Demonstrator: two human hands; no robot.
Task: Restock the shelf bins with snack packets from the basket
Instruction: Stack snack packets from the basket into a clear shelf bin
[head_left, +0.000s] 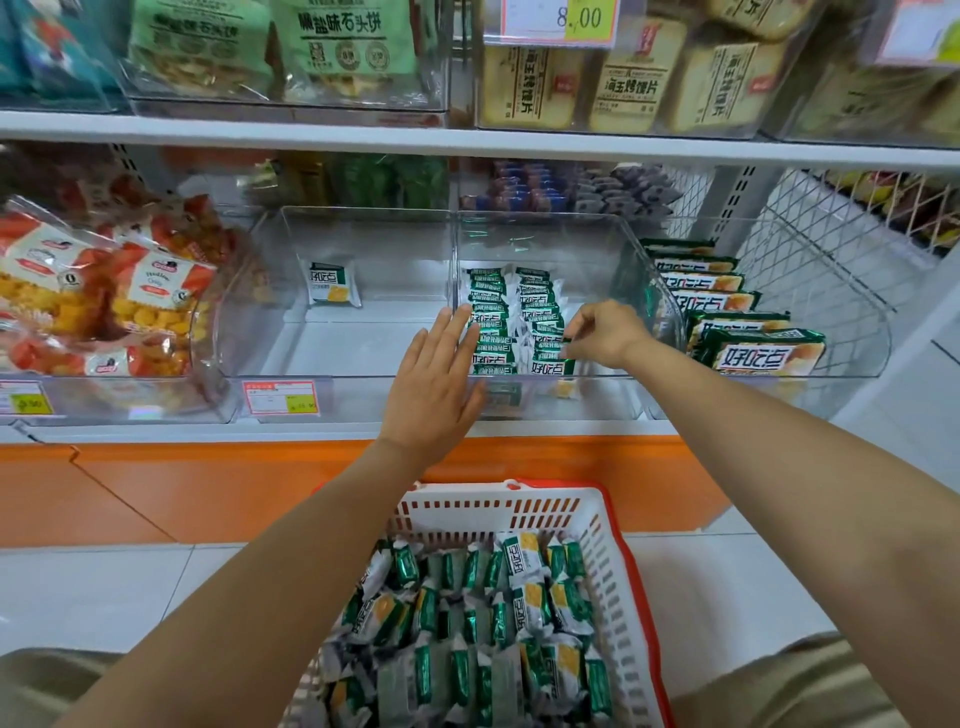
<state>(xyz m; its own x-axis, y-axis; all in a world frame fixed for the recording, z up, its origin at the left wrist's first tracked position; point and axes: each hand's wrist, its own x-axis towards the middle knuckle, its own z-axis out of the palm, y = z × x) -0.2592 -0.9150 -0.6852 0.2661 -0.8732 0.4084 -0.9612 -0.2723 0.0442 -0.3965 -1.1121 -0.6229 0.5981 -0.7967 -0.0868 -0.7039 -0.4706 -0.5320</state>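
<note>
— Nearest us, the white basket (618, 545) on the floor is heaped with green snack packets (467, 623). Where do they go?

— Into the clear middle bin (561, 234) on the shelf. Two rows (498, 322) of the same packets stand there on edge, running from near to far.

— And the hands?

— Both arms reach forward over the basket. The left hand (436, 379) is flat, with its fingers straight and together and holding nothing. Its fingertips lie at the left side of the left row. The right hand (605, 332) bends down at the wrist on the right of the rows. Its thumb and fingers are curled on the top edge of a packet (553, 364) at the near end of the right row. The bin's clear wall blurs that spot, so I take it for a pinch rather than a mere touch.

— How should this step be done well?

— I'd use the flat hand as a stop so the rows can't lean left. The pinched packet should be seated upright, label to the front and tight against its neighbour, before the fingers let go. After that, one hand can go back to the basket while the other steadies the rows.
</note>
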